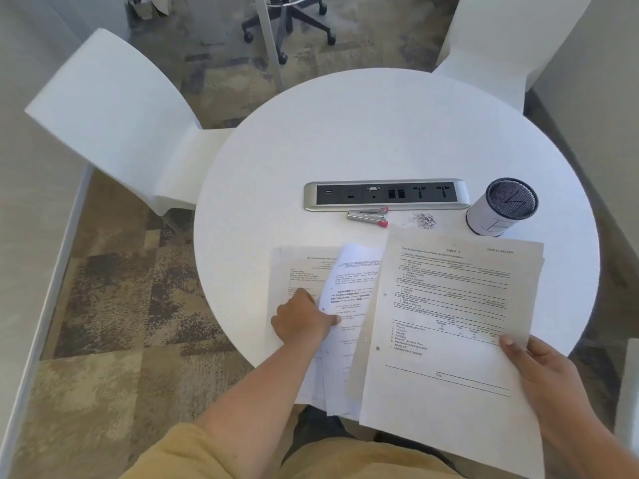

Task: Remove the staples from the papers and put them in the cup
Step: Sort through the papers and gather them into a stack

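Right hand point(543, 368) fingers pinch papers point(446, 326); cup point(501, 207) beyond.

Before you stands a round white table point(380, 133) with a power strip point(386, 194) set across its middle. Just on your side of the strip lie a stapler point(368, 217) and loose staples point(426, 221); off its right end stands the cup point(501, 206). Nearer you than the strip lie papers point(304, 271).
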Demonstrator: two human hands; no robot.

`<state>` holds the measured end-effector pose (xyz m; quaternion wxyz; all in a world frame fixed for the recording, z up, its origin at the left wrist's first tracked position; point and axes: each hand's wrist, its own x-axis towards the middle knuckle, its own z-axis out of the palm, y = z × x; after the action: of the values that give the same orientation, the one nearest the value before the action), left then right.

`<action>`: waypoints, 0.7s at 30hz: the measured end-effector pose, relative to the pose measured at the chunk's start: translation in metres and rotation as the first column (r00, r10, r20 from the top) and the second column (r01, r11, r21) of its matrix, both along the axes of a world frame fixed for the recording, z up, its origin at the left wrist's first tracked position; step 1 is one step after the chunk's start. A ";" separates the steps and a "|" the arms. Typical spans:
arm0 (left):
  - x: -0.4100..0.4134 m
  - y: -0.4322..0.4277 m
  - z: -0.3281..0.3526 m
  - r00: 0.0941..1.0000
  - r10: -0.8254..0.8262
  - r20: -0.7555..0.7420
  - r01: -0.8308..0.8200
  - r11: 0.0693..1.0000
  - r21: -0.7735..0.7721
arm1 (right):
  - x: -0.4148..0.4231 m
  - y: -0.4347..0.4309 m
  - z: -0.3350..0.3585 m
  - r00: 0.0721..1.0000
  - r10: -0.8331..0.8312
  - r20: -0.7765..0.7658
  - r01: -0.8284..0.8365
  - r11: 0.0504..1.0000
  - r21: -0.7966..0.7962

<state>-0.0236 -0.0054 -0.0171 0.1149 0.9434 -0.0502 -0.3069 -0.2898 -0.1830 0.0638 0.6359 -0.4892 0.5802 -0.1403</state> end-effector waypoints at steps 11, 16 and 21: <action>0.000 0.015 0.020 0.959 0.115 -0.258 -0.253 0.754 -0.606 | 0.008 -0.013 0.025 0.998 0.043 0.054 -0.041 0.999 -0.033; -0.010 0.008 0.059 0.833 0.050 -0.550 -0.490 0.528 -0.694 | 0.038 -0.026 0.028 0.981 0.155 0.121 -0.146 0.986 -0.076; -0.015 -0.001 0.077 0.806 0.017 -0.592 -0.505 0.539 -0.674 | 0.051 -0.024 0.013 0.962 0.259 0.092 -0.257 0.966 -0.032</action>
<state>-0.0382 -0.0061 0.0600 0.5856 0.6607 -0.0028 -0.4695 -0.2386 -0.2071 0.0766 0.6709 -0.5594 0.4793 -0.0852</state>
